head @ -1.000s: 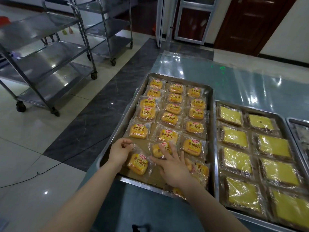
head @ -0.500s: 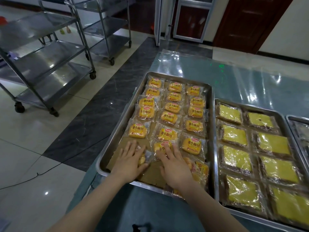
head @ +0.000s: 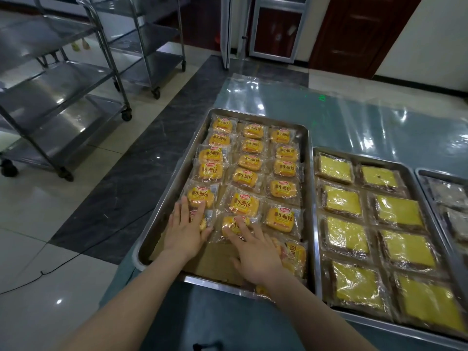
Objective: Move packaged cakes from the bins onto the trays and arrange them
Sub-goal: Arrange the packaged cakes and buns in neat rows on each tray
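A long table (head: 354, 117) under a glossy sheet of clear plastic fills the right of the view, with pale floor tiles and a dark marble strip to its left, where two steel shelf trolleys (head: 63, 97) stand on castors. On the table three steel trays lie side by side. The left tray (head: 174, 178) holds small packaged cakes in three columns running away from the camera: each is a rounded orange-yellow bun sealed in a clear, crinkled wrapper printed with a red oval logo and dark Chinese characters. The middle tray (head: 314, 224), just beside it, carries two columns of larger flat square cakes (head: 342, 201), bright yellow on top with a brown edge, each in clear film. Only a corner of a third tray (head: 430, 173) shows at the right edge, its contents greyish and unclear. At the near end of the left tray brown liner paper (head: 217, 262) lies bare. The left hand (head: 186, 231) rests flat, palm down, fingers spread, on a wrapped bun (head: 202, 221) in the left column, its fingertips reaching the next bun (head: 200, 196) beyond. The right hand (head: 255, 252) also lies flat with fingers apart, pressing on a bun (head: 234, 224) in the middle column, while a few loose buns (head: 295, 254) sit untidily just to its right.
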The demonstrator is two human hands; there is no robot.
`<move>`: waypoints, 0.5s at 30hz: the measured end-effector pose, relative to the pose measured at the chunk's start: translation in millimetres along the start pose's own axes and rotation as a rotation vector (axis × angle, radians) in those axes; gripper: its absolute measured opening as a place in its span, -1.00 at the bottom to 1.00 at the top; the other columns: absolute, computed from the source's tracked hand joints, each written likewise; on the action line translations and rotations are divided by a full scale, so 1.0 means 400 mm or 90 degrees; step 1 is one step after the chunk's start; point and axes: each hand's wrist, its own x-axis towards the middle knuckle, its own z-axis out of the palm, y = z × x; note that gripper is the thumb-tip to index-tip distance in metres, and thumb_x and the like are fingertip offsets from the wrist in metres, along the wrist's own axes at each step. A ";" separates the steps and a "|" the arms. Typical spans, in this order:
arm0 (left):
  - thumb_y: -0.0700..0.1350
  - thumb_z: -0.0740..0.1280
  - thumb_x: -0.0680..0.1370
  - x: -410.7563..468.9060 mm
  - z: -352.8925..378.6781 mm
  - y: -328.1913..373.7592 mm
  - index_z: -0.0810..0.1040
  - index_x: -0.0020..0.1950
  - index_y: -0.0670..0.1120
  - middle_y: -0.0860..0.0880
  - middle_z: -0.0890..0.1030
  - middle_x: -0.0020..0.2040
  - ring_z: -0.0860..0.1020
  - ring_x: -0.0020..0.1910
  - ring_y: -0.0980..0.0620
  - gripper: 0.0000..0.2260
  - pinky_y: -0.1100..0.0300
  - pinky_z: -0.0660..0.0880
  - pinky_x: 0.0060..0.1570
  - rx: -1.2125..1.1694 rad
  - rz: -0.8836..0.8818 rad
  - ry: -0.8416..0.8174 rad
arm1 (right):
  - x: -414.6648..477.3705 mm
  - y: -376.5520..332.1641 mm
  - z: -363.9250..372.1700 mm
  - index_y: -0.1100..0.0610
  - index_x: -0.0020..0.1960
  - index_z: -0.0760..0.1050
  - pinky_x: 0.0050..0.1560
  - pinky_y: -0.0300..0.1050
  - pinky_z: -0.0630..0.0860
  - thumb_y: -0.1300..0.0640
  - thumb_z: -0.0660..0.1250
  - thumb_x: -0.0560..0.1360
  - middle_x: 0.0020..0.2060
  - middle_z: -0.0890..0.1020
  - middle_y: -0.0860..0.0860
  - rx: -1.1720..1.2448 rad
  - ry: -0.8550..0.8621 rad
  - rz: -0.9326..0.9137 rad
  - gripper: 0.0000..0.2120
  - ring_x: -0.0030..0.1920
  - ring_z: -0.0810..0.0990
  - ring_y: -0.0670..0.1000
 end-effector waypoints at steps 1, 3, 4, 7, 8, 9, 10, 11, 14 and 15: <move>0.27 -0.01 0.57 0.003 0.002 -0.001 -0.41 0.44 0.21 -0.11 -0.44 0.47 -0.41 0.42 -0.12 -0.35 -0.06 -0.25 0.39 0.028 0.016 0.011 | 0.004 0.000 0.002 -0.24 0.51 -0.14 0.44 0.28 0.00 -0.12 0.23 0.55 0.54 -0.24 -0.07 0.001 -0.010 0.000 -0.30 0.53 -0.16 0.18; 0.27 -0.03 0.58 0.011 0.007 -0.006 -0.44 0.42 0.23 -0.10 -0.41 0.48 -0.41 0.43 -0.14 -0.37 -0.08 -0.26 0.40 0.064 0.041 0.018 | 0.011 0.001 0.002 -0.24 0.51 -0.16 0.44 0.28 -0.02 -0.14 0.22 0.55 0.54 -0.26 -0.07 0.005 -0.025 -0.001 -0.30 0.52 -0.17 0.18; 0.27 -0.03 0.58 0.015 0.007 -0.009 -0.43 0.42 0.24 -0.10 -0.39 0.49 -0.39 0.44 -0.13 -0.38 -0.09 -0.26 0.41 0.065 0.045 0.014 | 0.015 0.002 0.001 -0.24 0.50 -0.16 0.44 0.27 -0.02 -0.15 0.22 0.55 0.54 -0.25 -0.07 0.009 -0.029 -0.002 -0.30 0.52 -0.16 0.19; 0.28 -0.04 0.57 0.025 0.000 -0.013 -0.36 0.46 0.23 -0.08 -0.35 0.51 -0.36 0.46 -0.11 -0.39 -0.10 -0.23 0.43 0.041 0.041 -0.012 | 0.026 0.007 -0.005 -0.24 0.51 -0.15 0.44 0.27 -0.02 -0.18 0.20 0.55 0.54 -0.24 -0.07 0.007 -0.033 -0.002 -0.32 0.52 -0.16 0.19; 0.28 -0.04 0.57 0.025 -0.005 -0.011 -0.33 0.48 0.22 -0.08 -0.34 0.51 -0.35 0.46 -0.11 -0.39 -0.10 -0.23 0.42 0.033 0.037 -0.018 | 0.029 0.006 -0.008 -0.23 0.51 -0.15 0.44 0.26 -0.02 -0.18 0.19 0.55 0.54 -0.24 -0.06 0.003 -0.034 -0.001 -0.32 0.52 -0.16 0.19; 0.28 -0.04 0.57 0.023 -0.011 -0.007 -0.31 0.49 0.20 -0.08 -0.33 0.52 -0.35 0.46 -0.11 -0.39 -0.10 -0.25 0.41 0.025 0.032 -0.019 | 0.030 0.004 -0.012 -0.22 0.52 -0.15 0.44 0.26 -0.01 -0.19 0.18 0.56 0.55 -0.24 -0.06 0.002 -0.035 0.002 -0.32 0.52 -0.17 0.19; 0.28 -0.04 0.57 0.017 -0.016 -0.001 -0.29 0.50 0.18 -0.07 -0.33 0.52 -0.36 0.46 -0.11 -0.39 -0.09 -0.28 0.40 0.014 0.029 -0.010 | 0.029 0.001 -0.016 -0.22 0.52 -0.15 0.44 0.26 -0.02 -0.20 0.17 0.56 0.55 -0.24 -0.06 0.009 -0.036 0.005 -0.33 0.52 -0.17 0.19; 0.28 -0.03 0.57 0.009 -0.021 0.004 -0.26 0.51 0.17 -0.07 -0.33 0.52 -0.36 0.46 -0.10 -0.38 -0.08 -0.30 0.39 0.000 0.032 0.008 | 0.027 -0.003 -0.021 -0.22 0.52 -0.13 0.45 0.26 -0.02 -0.21 0.16 0.56 0.55 -0.22 -0.06 0.027 -0.032 0.007 -0.34 0.52 -0.16 0.18; 0.21 0.06 0.59 -0.034 -0.030 0.018 -0.18 0.53 0.13 -0.02 -0.29 0.52 -0.33 0.47 -0.05 -0.38 -0.05 -0.27 0.41 -0.074 0.056 0.067 | 0.003 0.003 -0.039 -0.20 0.50 0.06 0.45 0.25 0.05 -0.17 0.17 0.56 0.55 -0.01 -0.09 0.118 0.035 0.037 -0.44 0.51 -0.04 0.11; 0.16 0.12 0.59 -0.050 -0.033 0.020 -0.13 0.54 0.12 -0.01 -0.25 0.54 -0.30 0.48 -0.01 -0.39 -0.04 -0.24 0.43 -0.097 0.064 0.075 | -0.010 0.015 -0.045 -0.18 0.47 0.18 0.46 0.21 0.11 -0.13 0.19 0.56 0.51 0.14 -0.09 0.152 0.069 0.062 -0.50 0.49 0.05 0.07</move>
